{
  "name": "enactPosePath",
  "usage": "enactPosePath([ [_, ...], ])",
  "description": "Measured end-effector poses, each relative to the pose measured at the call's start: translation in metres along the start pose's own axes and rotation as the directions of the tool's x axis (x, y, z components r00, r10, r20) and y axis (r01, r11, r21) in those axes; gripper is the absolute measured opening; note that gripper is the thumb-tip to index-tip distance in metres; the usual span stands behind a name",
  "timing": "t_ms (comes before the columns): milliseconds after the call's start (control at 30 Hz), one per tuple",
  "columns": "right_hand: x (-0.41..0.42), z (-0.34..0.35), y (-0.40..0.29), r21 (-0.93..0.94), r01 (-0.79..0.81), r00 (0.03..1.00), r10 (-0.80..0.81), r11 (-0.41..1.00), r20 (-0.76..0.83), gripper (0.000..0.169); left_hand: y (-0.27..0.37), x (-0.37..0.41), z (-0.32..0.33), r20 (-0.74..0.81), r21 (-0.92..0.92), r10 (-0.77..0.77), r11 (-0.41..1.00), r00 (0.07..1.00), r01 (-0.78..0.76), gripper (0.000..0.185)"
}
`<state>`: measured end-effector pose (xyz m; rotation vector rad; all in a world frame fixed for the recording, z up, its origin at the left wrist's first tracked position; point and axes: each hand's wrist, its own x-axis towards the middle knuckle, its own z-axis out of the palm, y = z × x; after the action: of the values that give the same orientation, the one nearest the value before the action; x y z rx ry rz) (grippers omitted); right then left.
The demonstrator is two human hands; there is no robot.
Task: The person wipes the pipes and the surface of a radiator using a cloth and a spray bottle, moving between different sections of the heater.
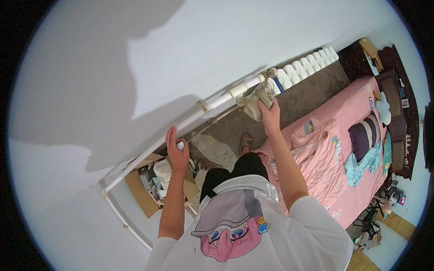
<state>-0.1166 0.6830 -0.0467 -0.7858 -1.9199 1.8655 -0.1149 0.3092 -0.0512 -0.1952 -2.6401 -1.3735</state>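
My right hand grips a crumpled beige-grey cloth beside the near end of a white column radiator. A dark blue band goes around that end of the radiator. My left hand is closed around a small white-tipped object, mostly hidden by the palm; its kind cannot be told. The fingertips of this hand lie at or close to a white pipe that runs along the wall to the radiator's valve.
Below my left hand, an open cardboard box holds mixed items. A bed with a pink cover stands on the right, bearing a dark striped pillow and a light blue cloth. Dark wooden furniture stands beyond the radiator.
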Motion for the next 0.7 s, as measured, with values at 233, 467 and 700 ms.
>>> enactPosePath([
  [233, 0.003, 0.046, 0.016, -0.247, 0.126, 0.986, -0.148, 0.961, -0.072, 0.040, 0.007, 0.001, 0.000, -0.015, 0.004, 0.015, 1.000, 1.000, -0.014, 0.062],
  [467, -0.046, 0.096, 0.039, -0.192, 0.177, 0.957, -0.215, 0.965, -0.197, 0.029, 0.003, 0.000, 0.003, -0.023, 0.012, 0.009, 1.000, 1.000, -0.009, 0.063],
  [700, -0.036, 0.064, 0.023, 0.009, 0.078, 0.959, -0.073, 0.997, -0.274, 0.035, 0.005, 0.001, 0.000, -0.018, 0.001, 0.003, 1.000, 1.000, -0.003, 0.062],
])
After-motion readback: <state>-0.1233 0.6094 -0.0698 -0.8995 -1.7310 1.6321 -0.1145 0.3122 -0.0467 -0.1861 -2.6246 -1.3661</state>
